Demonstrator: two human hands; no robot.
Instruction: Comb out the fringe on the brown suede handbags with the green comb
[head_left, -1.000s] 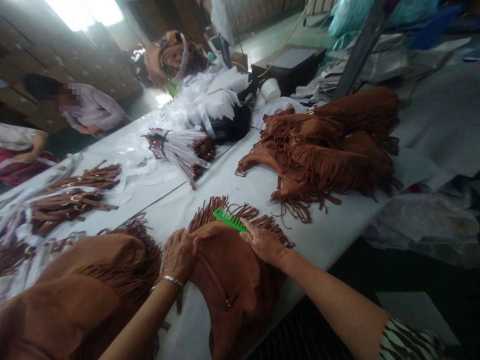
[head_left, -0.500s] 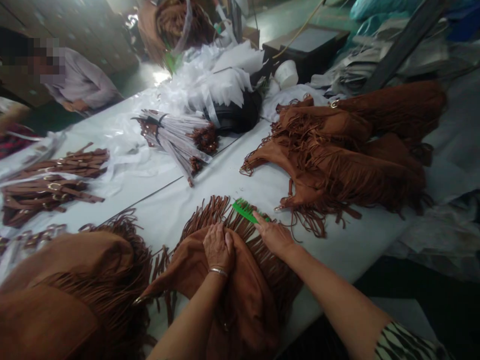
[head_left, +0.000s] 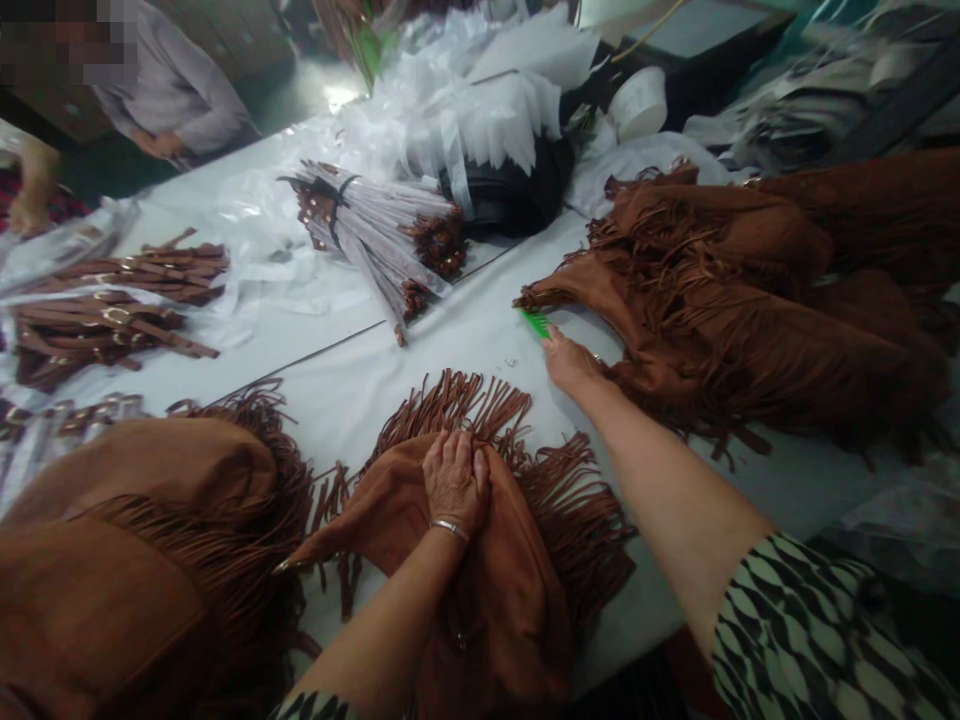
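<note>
Head view: a brown fringed bag (head_left: 480, 560) lies at the near table edge, its fringe (head_left: 465, 405) fanned away from the person. It looks soft and floppy, light, likely to slump if lifted by one corner; the firmer body is the better place to hold, not the loose strands. The left hand (head_left: 456, 482) presses flat on it, fingers spread, gripping nothing. The right hand (head_left: 568, 362) reaches out, fingers closed on a green comb (head_left: 534, 322) beside a bag pile (head_left: 757, 290). White table (head_left: 420, 360) is open between fringe and strap bundle (head_left: 375, 235); another bag (head_left: 142, 540) crowds the left.
</note>
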